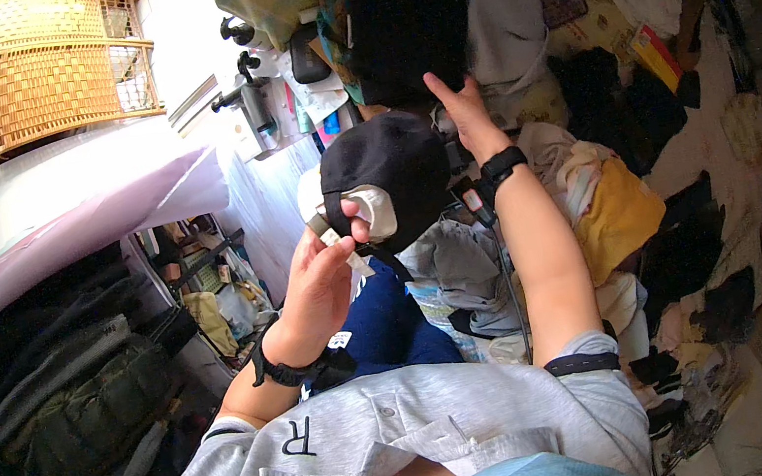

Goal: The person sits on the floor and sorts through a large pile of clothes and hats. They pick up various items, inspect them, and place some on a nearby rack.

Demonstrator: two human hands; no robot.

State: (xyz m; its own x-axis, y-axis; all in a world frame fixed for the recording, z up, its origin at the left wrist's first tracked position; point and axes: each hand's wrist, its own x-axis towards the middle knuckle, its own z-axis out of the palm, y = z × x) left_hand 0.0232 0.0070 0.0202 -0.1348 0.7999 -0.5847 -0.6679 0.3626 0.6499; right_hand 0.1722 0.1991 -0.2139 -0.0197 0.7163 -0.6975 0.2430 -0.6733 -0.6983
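My left hand (326, 269) grips a black baseball cap (400, 168) by the strap at its back. Inside the cap's rear opening shows white fabric (375, 210), perhaps a second cap. A pale strip with a metal buckle (319, 224) lies by my left fingers. Farther out, my right hand (467, 112) has its thumb over the near edge of a flat black item (412, 35). The other right fingers are hidden by that item, whose material is too dark to tell. Both wrists wear black straps.
Piled clothes, among them a yellow garment (616, 212) and a grey one (455, 260), lie to the right. A woven wicker basket (28, 84) stands at upper left. Dark bags (100, 402) crowd the lower left. Small bottles and papers (307, 100) sit beyond the cap.
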